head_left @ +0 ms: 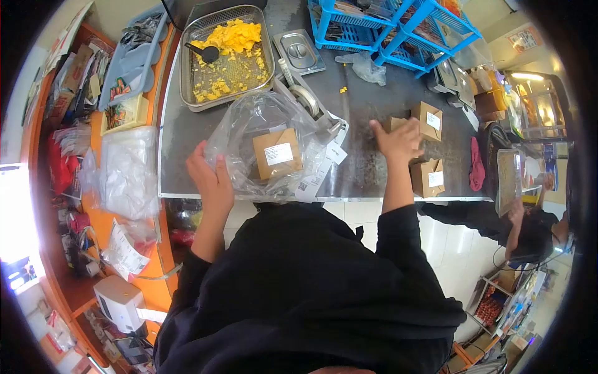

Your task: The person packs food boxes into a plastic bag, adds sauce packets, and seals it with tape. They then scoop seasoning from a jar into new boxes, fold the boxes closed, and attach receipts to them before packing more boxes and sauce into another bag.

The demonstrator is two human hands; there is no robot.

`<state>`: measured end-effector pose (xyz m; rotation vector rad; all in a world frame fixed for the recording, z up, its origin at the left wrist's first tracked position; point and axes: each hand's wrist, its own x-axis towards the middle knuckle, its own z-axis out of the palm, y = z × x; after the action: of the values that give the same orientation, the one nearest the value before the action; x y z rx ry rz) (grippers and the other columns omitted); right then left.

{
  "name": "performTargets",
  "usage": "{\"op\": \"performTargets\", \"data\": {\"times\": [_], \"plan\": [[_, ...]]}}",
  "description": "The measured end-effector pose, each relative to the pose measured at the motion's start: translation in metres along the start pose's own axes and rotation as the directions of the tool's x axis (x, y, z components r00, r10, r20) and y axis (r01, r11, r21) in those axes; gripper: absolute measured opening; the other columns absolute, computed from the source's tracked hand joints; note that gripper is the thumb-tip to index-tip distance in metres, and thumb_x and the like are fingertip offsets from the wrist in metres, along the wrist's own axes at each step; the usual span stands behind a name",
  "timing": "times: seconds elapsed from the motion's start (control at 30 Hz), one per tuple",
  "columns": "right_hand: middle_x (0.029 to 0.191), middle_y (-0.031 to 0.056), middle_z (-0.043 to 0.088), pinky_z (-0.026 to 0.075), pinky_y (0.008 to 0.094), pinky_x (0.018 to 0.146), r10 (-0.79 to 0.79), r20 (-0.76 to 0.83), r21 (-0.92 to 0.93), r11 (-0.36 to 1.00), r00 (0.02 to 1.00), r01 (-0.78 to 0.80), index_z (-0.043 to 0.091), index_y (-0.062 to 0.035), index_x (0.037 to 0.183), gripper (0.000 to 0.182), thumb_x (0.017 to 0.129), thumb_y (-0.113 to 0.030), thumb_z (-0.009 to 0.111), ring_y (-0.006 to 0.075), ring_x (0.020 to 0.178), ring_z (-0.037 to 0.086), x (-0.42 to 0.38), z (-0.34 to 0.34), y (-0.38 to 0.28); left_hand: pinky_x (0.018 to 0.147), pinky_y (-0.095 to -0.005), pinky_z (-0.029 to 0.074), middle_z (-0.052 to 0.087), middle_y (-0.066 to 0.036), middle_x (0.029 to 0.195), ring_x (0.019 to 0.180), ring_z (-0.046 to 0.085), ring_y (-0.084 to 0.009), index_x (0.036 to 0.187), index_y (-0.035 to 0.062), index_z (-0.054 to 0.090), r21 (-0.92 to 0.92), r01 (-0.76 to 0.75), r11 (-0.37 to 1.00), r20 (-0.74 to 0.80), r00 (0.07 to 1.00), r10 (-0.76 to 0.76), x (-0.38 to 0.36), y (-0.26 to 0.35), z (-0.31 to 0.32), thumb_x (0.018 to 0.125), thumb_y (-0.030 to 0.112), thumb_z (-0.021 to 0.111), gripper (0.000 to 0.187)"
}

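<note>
A clear plastic bag (240, 121) lies with its mouth spread on the dark worktop, and a brown cardboard box (256, 163) with a white label is inside it. My left hand (210, 177) grips the bag's near left edge between thumb and fingers. To the right, my right hand (398, 142) has its fingers spread and holds nothing. It is beside a labelled brown box (418, 112) and partly hides another box (393, 123). A further labelled box (428, 178) sits by the front edge, just right of my right wrist.
A mesh-lined metal tray (269, 62) holds yellow chips and a black scoop (204, 53). A tape dispenser (305, 100) and printed paper slips (330, 159) lie behind the bag. Blue plastic racks (374, 37) stand at the back. At right, another person (529, 234) works nearby.
</note>
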<state>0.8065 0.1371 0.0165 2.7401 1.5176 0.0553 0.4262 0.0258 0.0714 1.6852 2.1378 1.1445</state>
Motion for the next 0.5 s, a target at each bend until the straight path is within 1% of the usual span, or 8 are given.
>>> {"op": "performTargets", "data": {"times": [0.07,0.17,0.27,0.33,0.37,0.4,0.47,0.5], "plan": [[0.145,0.0265,0.028,0.019,0.0636,0.105,0.186,-0.044,0.065,0.981,0.982,-0.183,0.016,0.0037,0.145,0.122,0.064,-0.077,0.062,0.0423,0.131,0.032,0.007,-0.008,0.012,0.099,-0.0434,0.029,0.04,-0.023,0.117,0.11,0.041,-0.0361,0.126,-0.0038,0.04,0.072,0.019,0.997,-0.028,0.999,-0.017,0.001,0.001,-0.008,0.096,0.025,0.044,0.042],[0.14,0.0235,0.035,0.019,0.0647,0.103,0.241,0.202,0.041,0.966,0.949,-0.254,0.022,0.0047,0.141,0.121,0.06,-0.073,0.067,0.0386,0.131,0.035,0.01,-0.008,0.018,0.093,-0.0406,0.035,0.047,-0.02,0.11,0.103,0.048,-0.0306,0.117,0.0,0.05,0.004,0.041,0.999,-0.107,0.993,-0.041,0.002,-0.003,-0.014,0.094,0.022,0.05,0.031],[0.135,0.024,0.042,0.03,0.0587,0.101,0.236,0.158,0.082,0.964,0.959,-0.251,0.029,0.0058,0.137,0.111,0.057,-0.057,0.076,0.0377,0.125,0.043,0.009,-0.01,0.017,0.076,-0.0328,0.044,0.056,-0.013,0.093,0.084,0.055,-0.0202,0.104,0.0019,0.057,-0.191,0.148,0.97,0.005,0.989,-0.15,0.002,-0.024,-0.014,0.09,0.015,0.059,0.02],[0.131,0.0229,0.046,0.036,0.0516,0.099,0.047,0.22,0.364,0.923,0.974,-0.127,0.032,0.0059,0.134,0.103,0.057,-0.043,0.079,0.0345,0.121,0.047,0.021,0.003,0.034,0.064,-0.0279,0.044,0.057,-0.007,0.083,0.071,0.054,-0.0143,0.099,0.0017,0.058,-0.269,0.249,0.93,0.06,0.968,-0.242,0.004,-0.011,-0.02,0.086,0.012,0.063,0.017],[0.129,0.0223,0.048,0.039,0.0481,0.098,-0.058,0.237,0.497,0.865,0.97,-0.07,0.034,0.0059,0.133,0.099,0.057,-0.036,0.081,0.0329,0.12,0.049,0.024,0.01,0.038,0.058,-0.0254,0.044,0.058,-0.005,0.078,0.065,0.053,-0.0113,0.096,0.0016,0.058,-0.302,0.302,0.904,0.087,0.953,-0.289,0.003,-0.007,-0.023,0.085,0.011,0.066,0.016],[0.122,0.0198,0.052,0.04,0.0399,0.098,-0.281,0.238,0.813,0.581,0.93,-0.032,0.033,0.0047,0.135,0.098,0.054,-0.022,0.082,0.0288,0.116,0.051,0.022,0.004,0.034,0.057,-0.0247,0.043,0.058,-0.003,0.076,0.064,0.052,-0.0102,0.096,0.0014,0.058,-0.323,0.32,0.89,0.133,0.947,-0.292,0.003,-0.01,-0.024,0.084,0.011,0.067,0.017],[0.124,0.0166,0.049,0.038,0.0389,0.101,-0.553,-0.01,0.883,0.385,0.833,0.266,0.03,0.0049,0.136,0.1,0.054,-0.02,0.081,0.0256,0.118,0.049,-0.021,-0.065,-0.005,0.054,-0.0233,0.041,0.057,-0.001,0.073,0.061,0.05,-0.0079,0.096,0.0011,0.058,-0.364,0.361,0.858,0.238,0.927,-0.29,0.0,-0.018,-0.024,0.084,0.011,0.068,0.018],[0.127,0.0176,0.047,0.035,0.0395,0.104,-0.666,-0.049,0.905,0.285,0.745,0.315,0.031,0.003,0.136,0.101,0.053,-0.023,0.082,0.0276,0.121,0.046,-0.035,-0.087,-0.024,0.054,-0.0231,0.041,0.056,-0.001,0.072,0.062,0.05,-0.0072,0.096,0.0015,0.059,-0.372,0.398,0.839,0.296,0.907,-0.299,0.0,-0.018,-0.025,0.084,0.012,0.068,0.018]]}}
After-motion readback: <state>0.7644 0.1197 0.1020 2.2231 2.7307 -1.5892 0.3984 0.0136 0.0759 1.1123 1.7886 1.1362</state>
